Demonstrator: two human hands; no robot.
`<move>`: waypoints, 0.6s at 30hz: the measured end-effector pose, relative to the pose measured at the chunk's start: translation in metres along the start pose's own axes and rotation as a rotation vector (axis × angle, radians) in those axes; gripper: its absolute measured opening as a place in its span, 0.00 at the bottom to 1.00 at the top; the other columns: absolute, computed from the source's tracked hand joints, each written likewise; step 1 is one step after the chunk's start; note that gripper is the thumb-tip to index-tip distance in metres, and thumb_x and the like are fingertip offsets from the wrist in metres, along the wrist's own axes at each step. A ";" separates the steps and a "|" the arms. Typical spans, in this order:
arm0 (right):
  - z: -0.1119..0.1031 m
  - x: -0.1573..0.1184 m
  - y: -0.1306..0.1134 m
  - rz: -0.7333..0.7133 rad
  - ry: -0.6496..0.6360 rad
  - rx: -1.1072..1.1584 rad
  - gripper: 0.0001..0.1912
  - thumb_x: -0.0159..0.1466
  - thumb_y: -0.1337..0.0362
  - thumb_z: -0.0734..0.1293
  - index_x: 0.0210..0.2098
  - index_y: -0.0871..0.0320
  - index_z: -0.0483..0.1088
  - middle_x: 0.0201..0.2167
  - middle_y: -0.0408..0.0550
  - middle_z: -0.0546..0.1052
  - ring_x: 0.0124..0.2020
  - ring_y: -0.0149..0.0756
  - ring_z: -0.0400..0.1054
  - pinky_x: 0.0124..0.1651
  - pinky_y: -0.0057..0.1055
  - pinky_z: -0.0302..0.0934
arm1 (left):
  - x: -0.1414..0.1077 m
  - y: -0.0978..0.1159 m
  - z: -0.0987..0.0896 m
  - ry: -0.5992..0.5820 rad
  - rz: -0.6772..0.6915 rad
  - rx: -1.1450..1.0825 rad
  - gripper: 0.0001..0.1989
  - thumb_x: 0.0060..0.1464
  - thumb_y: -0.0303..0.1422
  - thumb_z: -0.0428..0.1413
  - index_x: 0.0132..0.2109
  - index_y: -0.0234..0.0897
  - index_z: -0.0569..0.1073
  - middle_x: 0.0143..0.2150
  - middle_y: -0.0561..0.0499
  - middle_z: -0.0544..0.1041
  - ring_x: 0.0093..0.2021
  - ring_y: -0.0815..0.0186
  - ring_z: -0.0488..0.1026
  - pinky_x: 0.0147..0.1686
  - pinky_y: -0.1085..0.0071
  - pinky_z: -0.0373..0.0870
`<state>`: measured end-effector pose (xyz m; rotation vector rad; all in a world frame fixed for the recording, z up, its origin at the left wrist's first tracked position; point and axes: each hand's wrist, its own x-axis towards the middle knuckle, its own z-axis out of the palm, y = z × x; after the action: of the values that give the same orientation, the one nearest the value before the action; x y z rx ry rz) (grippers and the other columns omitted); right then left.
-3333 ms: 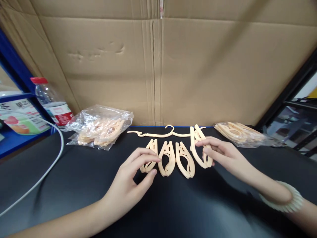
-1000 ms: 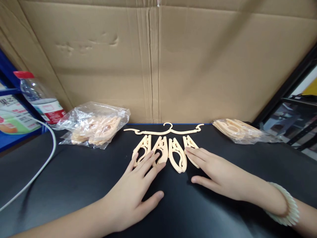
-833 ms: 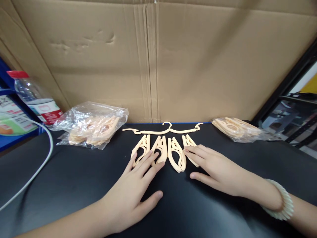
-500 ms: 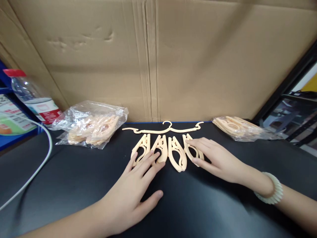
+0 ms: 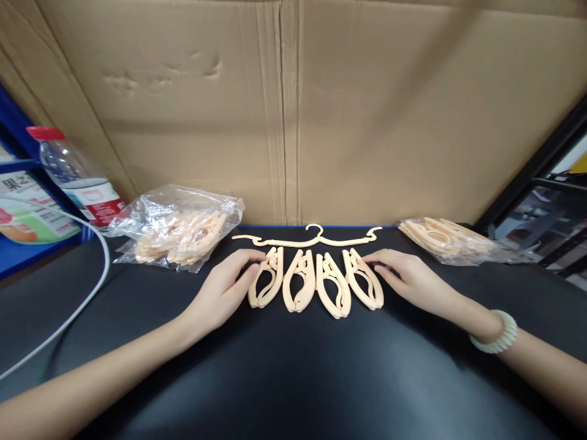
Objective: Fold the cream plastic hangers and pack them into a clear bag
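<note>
Several folded peach plastic hangers lie in a row on the black table (image 5: 293, 379). My left hand (image 5: 224, 287) is at the outer side of the leftmost folded hanger (image 5: 266, 281), its fingertips at the upper edge, fingers apart. My right hand (image 5: 408, 275) is beside the rightmost folded hanger (image 5: 364, 280), fingertips near its upper part, thumb apart from the fingers. Between them lie two more folded hangers (image 5: 299, 282), (image 5: 334, 287). Behind the row an unfolded hanger (image 5: 293, 243) lies flat with its hook pointing away.
Clear bags of folded hangers lie at the left (image 5: 178, 235) and right (image 5: 444, 238). A red-capped bottle (image 5: 87, 183) leans at the far left, near a white cable (image 5: 98, 269). A cardboard sheet (image 5: 389, 122) stands behind the table.
My left hand has moved up and left, off the left folded hangers to the outer edge of the row. My right hand has shifted right, uncovering the rightmost one. The view has shifted slightly.
</note>
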<state>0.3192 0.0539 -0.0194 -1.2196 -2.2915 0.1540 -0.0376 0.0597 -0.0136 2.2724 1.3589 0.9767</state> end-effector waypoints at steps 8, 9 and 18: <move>0.003 0.001 0.004 -0.028 0.001 -0.019 0.15 0.67 0.69 0.57 0.49 0.55 0.71 0.45 0.49 0.77 0.46 0.42 0.72 0.49 0.42 0.68 | 0.001 -0.004 0.003 -0.008 -0.141 -0.071 0.15 0.58 0.39 0.46 0.46 0.38 0.72 0.32 0.52 0.71 0.31 0.63 0.69 0.34 0.66 0.66; 0.002 0.002 0.005 -0.039 -0.006 -0.022 0.15 0.67 0.69 0.57 0.49 0.55 0.71 0.45 0.49 0.77 0.45 0.42 0.72 0.49 0.42 0.68 | 0.001 -0.004 0.003 -0.004 -0.163 -0.082 0.15 0.57 0.40 0.46 0.45 0.38 0.72 0.32 0.53 0.71 0.30 0.63 0.69 0.33 0.67 0.66; 0.010 0.020 0.041 -0.055 0.036 -0.204 0.18 0.68 0.64 0.57 0.55 0.59 0.66 0.49 0.57 0.73 0.51 0.48 0.68 0.54 0.48 0.65 | 0.004 -0.008 0.003 0.014 -0.193 -0.115 0.15 0.55 0.40 0.49 0.44 0.39 0.72 0.35 0.52 0.73 0.32 0.63 0.69 0.33 0.68 0.65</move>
<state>0.3348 0.0951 -0.0340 -1.2448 -2.3520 -0.1235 -0.0395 0.0673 -0.0192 2.0125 1.4572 0.9801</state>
